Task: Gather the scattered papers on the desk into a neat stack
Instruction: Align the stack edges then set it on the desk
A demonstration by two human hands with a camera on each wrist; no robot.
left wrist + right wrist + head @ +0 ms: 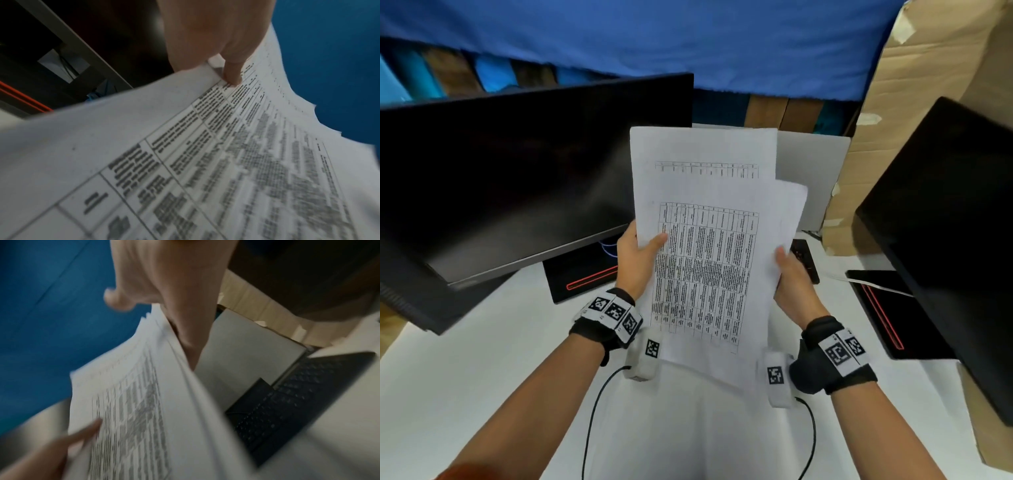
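Note:
A sheaf of white printed papers (pixel 705 246) with dense tables is held up off the white desk (pixel 510 370), tilted towards me, its sheets uneven at the top. My left hand (pixel 638 255) grips the left edge, thumb on the front sheet. My right hand (pixel 792 284) grips the right edge, fingers behind the sheets. In the left wrist view my thumb (pixel 232 73) presses on the papers (pixel 205 162). The right wrist view shows the papers (pixel 139 402) edge-on, with my right hand (pixel 174 305) clasping them and the left hand's thumb (pixel 86 433) on the far side.
A dark monitor (pixel 517 178) stands at the left and another (pixel 948 233) at the right, each on a black base with a red line. A black keyboard (pixel 298 399) and a grey laptop lid (pixel 815 171) lie behind the papers. Cardboard (pixel 928 85) rises at the right.

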